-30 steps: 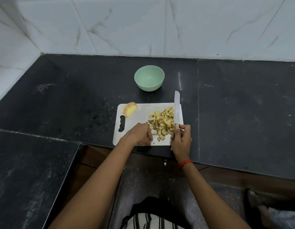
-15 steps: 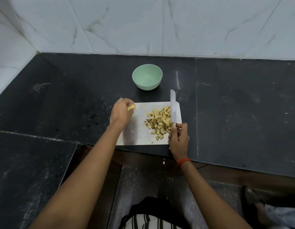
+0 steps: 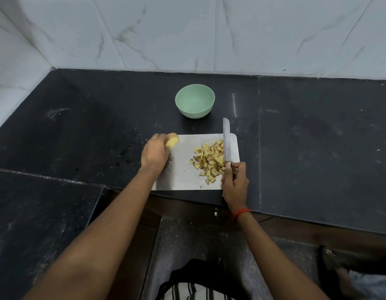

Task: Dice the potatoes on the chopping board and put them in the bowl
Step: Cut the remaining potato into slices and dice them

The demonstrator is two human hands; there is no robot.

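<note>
Mid-dicing imo: left hand [image 3: 155,153] grips the leftover potato chunk [image 3: 173,141] at the board's [image 3: 183,174] far-left corner, and right hand [image 3: 234,182] is wrapped round the knife [image 3: 226,141] handle. The blade's long axis runs straight away from the person, tip toward the bowl [image 3: 195,100], right beside the dice [image 3: 209,161]. Next I'd pull the chunk to the centre and slice it

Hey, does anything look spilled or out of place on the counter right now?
Nothing serious. The diced potato sits on the chopping board, with a few loose bits near its front edge, none visibly off it. The bowl stands upright and empty. The black counter shows pale smears and specks left of the board.
</note>
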